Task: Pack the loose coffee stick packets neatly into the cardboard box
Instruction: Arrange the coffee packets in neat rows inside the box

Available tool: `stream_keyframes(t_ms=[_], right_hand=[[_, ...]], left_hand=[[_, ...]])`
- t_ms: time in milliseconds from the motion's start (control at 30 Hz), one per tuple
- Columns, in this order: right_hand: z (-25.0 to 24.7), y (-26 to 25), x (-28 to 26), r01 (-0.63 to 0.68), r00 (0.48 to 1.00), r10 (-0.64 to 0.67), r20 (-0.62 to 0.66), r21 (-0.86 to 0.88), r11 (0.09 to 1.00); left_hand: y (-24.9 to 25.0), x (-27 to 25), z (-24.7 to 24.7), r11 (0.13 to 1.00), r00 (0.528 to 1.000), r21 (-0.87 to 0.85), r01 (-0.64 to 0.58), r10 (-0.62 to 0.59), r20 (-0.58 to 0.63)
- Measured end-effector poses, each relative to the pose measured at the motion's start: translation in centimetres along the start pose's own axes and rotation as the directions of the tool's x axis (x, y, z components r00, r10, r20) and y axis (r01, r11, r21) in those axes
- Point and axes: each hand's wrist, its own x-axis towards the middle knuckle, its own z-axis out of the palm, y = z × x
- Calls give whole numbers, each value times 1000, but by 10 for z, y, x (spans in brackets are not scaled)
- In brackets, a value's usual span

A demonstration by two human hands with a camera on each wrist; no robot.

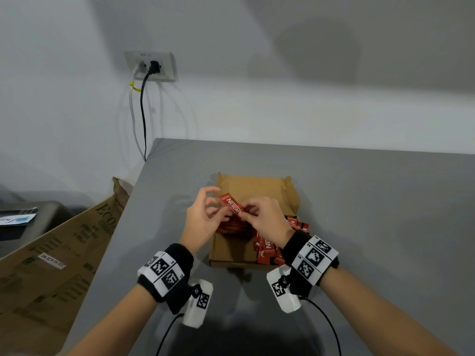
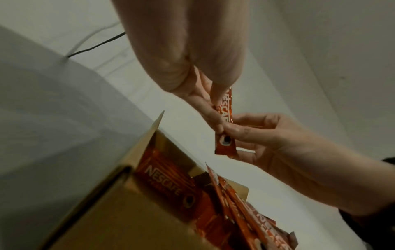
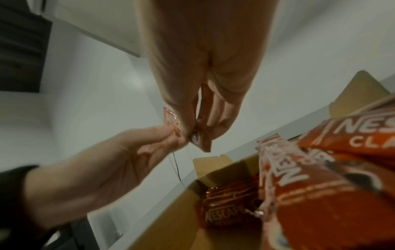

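Note:
Both hands hold one red coffee stick packet (image 1: 232, 205) in the air above the open cardboard box (image 1: 253, 187). My left hand (image 1: 218, 210) pinches the packet's left end, and in the left wrist view its fingers (image 2: 215, 108) press along the packet (image 2: 225, 143). My right hand (image 1: 248, 214) pinches the other end, seen close in the right wrist view (image 3: 192, 135). A few packets (image 1: 232, 229) lie flat inside the box. Several more packets (image 1: 270, 249) are heaped at the box's near right corner, spilling over its wall.
The box sits on a grey table (image 1: 372, 214) whose left edge runs close by. A large printed brown paper bag (image 1: 64, 253) leans against that edge. A wall socket (image 1: 151, 66) with cables hangs behind the table's far left corner.

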Motion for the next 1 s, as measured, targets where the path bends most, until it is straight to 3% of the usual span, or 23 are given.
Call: stream_keyframes(t_ms=[67,133,300,400,567,667,767,1000], right_hand=[[0,-1,-1,11,997,-5,80,-71,997],[2,-1,-2,55,989,-21,146,-232,971],[4,-2,2,155,952,21,305,-542,826],[9,-4,3,194,942,36,333,-630,752],[17,-2,2,180,948,58,313,-678,712],[17,-3,3,179,949,72,306,-716,675],[15,-2,4,163,945,110,309,-734,660],[16,-6,5,153,944,130,304,-748,646]], left_hand=[[-6,2,-11,943,989,298,-146,132,64],[-8,3,-21,796,949,522,-307,218,226],[-1,0,-23,691,899,641,-336,31,438],[-2,0,-17,619,843,678,-397,-47,536],[-5,5,-13,567,816,712,-414,-115,567],[-8,7,-8,468,796,742,-479,-126,593],[-11,7,-2,389,804,782,-488,-149,576],[-13,5,6,315,833,822,-475,-139,535]])
